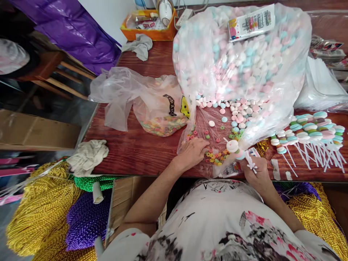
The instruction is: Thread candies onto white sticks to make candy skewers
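Note:
Pastel round marshmallows [244, 108] spill from the mouth of a large clear bag [195, 61] in front of me. Small colourful ring-shaped pieces [217, 157] lie on the plastic nearer my body. My left hand [191, 152] rests among these rings, its fingers bent and close together; whether a piece is between the fingertips is hidden. My right hand [257, 170] is closed around several white sticks [250, 163]. Marshmallows [232, 146] are threaded at the sticks' upper ends. To its right lies a pile of finished-looking marshmallow skewers [312, 130], sticks towards me.
A smaller printed bag [160, 105] of rings lies left on the wooden table [122, 152]. Cloths [88, 157] sit at the left edge. An orange box [148, 34] stands at the back, and clear bags of white items [320, 83] at the right. Bead strands [43, 206] hang below.

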The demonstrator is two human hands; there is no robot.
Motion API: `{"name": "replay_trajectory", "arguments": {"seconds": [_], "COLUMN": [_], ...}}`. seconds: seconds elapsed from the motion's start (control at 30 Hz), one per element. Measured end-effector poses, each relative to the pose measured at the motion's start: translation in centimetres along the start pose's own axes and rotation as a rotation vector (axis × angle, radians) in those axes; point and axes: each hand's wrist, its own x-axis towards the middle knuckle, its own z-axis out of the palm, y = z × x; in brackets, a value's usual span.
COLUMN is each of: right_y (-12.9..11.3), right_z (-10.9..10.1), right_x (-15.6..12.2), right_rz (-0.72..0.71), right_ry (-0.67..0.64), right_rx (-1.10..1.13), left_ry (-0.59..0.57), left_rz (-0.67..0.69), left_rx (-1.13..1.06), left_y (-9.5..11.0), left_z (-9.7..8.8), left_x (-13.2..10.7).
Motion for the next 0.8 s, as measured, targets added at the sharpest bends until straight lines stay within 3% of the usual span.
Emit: {"name": "replay_trajectory", "arguments": {"seconds": [0.1,0.17,0.27,0.4,0.5,0.57,0.63,0.7,0.8], "right_y": [-0.5,-0.8,-1.2,-1.6,-1.9,-2.1,-2.2,-2.2,-2.0], "right_z": [0.1,0.0,0.1,0.5,0.8,1.0,1.1,1.2,1.2], "right_x": [0.1,0.1,0.1,0.2,0.3,0.4,0.5,0.6,0.4], "right_rz": [-0.063,-0.092,-0.12,-0.176,-0.191,-0.187,-0.185,-0.182,-0.167], "right_ry": [-0.028,-0.032,-0.042,-0.091,-0.14,-0.167,-0.171,-0.162,-0.166], "right_rx": [-0.035,-0.067,-0.082,-0.054,-0.036,-0.033,-0.042,-0.067,-0.114], "left_ry": [-0.007,0.076,0.264,0.451,0.573,0.593,0.58,0.603,0.723], "left_rz": [0.003,0.025,0.132,0.227,0.011,-0.154,-0.226,-0.219,-0.142], "left_rx": [0.217,0.298,0.231,-0.154,-0.681,-1.056,-1.299,-1.368,-1.243], "left_y": [0.9,1.2,0.9,0.4,1.2,2.2,3.1,3.7,4.1], "left_z": [0.2,0.5,1.5,2.5,1.9,1.2,0.8,0.7,0.9], "left_x": [-0.8,-1.4,-2.2,-2.6,-2.5,-2.2,-1.8,-1.4,-1.2]}}
